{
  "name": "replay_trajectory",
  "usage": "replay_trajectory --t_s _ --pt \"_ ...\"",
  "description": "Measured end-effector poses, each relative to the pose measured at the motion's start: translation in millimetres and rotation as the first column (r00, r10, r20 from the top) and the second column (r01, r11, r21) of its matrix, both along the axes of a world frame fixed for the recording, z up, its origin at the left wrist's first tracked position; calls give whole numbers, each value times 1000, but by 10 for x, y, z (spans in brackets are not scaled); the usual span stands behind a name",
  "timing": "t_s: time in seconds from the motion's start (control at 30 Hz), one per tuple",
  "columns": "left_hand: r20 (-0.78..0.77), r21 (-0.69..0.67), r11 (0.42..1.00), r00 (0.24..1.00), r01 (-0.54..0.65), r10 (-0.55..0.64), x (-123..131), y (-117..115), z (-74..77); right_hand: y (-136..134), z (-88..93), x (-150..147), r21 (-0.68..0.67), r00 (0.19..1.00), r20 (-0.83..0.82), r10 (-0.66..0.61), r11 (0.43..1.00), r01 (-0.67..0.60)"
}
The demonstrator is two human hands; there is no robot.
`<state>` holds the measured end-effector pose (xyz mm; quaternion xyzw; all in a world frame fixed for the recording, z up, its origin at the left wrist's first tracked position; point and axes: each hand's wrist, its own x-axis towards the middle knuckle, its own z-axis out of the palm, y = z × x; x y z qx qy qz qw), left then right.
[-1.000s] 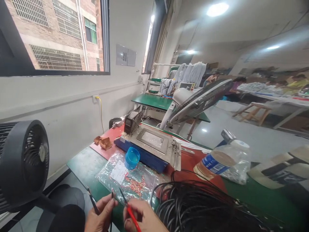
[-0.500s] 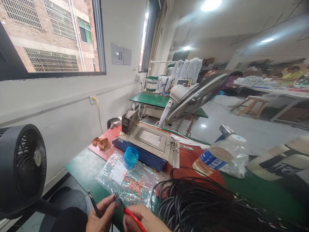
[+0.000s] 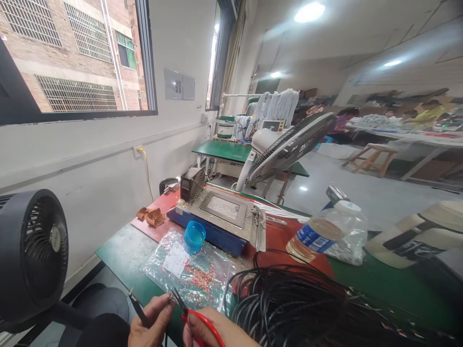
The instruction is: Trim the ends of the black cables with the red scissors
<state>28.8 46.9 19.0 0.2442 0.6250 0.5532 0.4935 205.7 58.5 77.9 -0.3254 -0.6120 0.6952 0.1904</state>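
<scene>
My left hand [image 3: 154, 322] is closed on a black cable [image 3: 138, 308] whose bare wire ends stick up to the left. Its thumb and forefinger are pinched together, with a tiny bit at their tips too small to name. In my right hand [image 3: 220, 327] are red-handled scissors [image 3: 185, 314], their slim dark blades slightly apart beside the left fingertips. Beyond both hands lies a clear plastic bag [image 3: 155, 262] with many small red and yellow bits [image 3: 202, 278] on it. A blue cup [image 3: 194, 237] stands on the bag's far part.
A large bundle of black cables [image 3: 275, 303] covers the table at right. Behind the bag sits a blue-sided machine [image 3: 206, 233] with a metal top. A bottle of liquid [image 3: 314, 238] stands right, and a black fan [image 3: 39, 246] left. People sit at far tables.
The scissors' blades have parted and the red handles have spread in my right hand. The whole view has shifted slightly.
</scene>
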Motion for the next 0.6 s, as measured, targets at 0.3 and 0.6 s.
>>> replay_trajectory --t_s 0.3,0.6 --pt "-16 19 999 999 49 -49 -28 12 -45 -11 -66 26 33 1000 -13 26 999 -26" --pt "-107 12 996 991 84 -83 -53 7 2 -9 -66 15 27 1000 14 18 999 -18"
